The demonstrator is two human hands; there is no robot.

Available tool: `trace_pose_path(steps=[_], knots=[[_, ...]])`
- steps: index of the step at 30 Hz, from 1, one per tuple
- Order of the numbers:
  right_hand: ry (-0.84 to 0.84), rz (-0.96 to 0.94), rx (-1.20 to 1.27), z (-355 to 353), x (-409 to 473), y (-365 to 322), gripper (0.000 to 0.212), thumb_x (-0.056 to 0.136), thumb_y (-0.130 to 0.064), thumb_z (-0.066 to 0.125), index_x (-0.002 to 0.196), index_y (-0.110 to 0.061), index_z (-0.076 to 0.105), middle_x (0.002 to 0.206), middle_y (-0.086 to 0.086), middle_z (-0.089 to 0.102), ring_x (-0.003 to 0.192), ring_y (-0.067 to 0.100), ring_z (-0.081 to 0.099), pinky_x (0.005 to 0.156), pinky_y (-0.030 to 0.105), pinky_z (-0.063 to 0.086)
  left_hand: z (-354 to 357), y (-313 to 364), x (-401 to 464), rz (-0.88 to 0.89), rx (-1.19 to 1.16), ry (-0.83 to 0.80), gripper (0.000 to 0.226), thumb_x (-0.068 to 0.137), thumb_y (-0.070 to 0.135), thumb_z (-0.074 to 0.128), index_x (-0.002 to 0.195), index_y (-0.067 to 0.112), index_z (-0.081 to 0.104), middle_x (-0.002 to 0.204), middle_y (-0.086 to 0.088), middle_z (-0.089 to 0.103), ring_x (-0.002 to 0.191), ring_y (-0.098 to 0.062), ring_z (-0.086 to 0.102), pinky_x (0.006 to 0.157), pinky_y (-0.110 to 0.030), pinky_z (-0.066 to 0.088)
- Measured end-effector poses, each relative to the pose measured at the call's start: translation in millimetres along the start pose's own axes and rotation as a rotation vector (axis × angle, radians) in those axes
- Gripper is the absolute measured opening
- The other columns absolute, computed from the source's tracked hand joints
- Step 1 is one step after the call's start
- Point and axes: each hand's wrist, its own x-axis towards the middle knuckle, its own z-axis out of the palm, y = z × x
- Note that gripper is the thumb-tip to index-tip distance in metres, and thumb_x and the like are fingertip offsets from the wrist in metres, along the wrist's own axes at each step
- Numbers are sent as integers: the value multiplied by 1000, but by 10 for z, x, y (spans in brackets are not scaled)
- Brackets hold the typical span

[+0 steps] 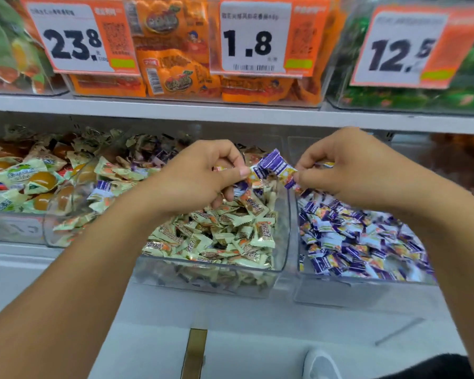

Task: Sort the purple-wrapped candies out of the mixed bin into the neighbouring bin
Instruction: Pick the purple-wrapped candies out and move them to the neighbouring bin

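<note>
Both hands point(200, 173) point(350, 170) pinch purple-wrapped candies point(274, 166), lengthwise left-right, above mixed bin point(281, 258).

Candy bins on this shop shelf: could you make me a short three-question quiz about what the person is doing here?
1. True or false: both hands are empty.
2. Which bin holds mostly purple-wrapped candies: A, the one under the left hand; B, the one under the right hand?
3. Fill in: the price tag above the mixed bin reads ___.

Key
1. False: the left hand and right hand pinch purple-wrapped candies between them, above the wall between the bins.
2. B: the neighbouring bin is full of purple wrappers, while the mixed bin shows mostly cream ones.
3. 1.8, on the price tag.
</note>
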Motion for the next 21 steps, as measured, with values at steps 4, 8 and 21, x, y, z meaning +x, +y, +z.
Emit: trace_pose_path(steps=[4, 8, 21], knots=[[31, 250, 34, -276, -256, 340, 27, 86, -24, 71, 63, -10, 73, 50, 11, 55, 44, 13, 37, 43, 23, 31, 534, 330, 97, 208, 128, 167, 13, 95, 27, 65, 83, 23, 63, 77, 8, 68, 58, -5, 58, 52, -23, 39], [21, 473, 102, -277, -321, 671, 40, 89, -27, 65, 53, -11, 56, 41, -5, 52, 46, 18, 29, 47, 25, 26, 1009, 552, 230, 283, 255, 153, 14, 94, 28, 66, 82, 24, 61, 80, 7, 64, 66, -3, 52, 59, -27, 31], [27, 664, 463, -309, -293, 968, 64, 97, -68, 37, 124, -16, 62, 114, 9, 65, 95, 18, 62, 76, 38, 61, 1020, 424, 401, 424, 365, -80, 58, 94, 36, 66, 147, 29, 44, 149, 10, 48, 138, -8, 41, 110, -23, 30]])
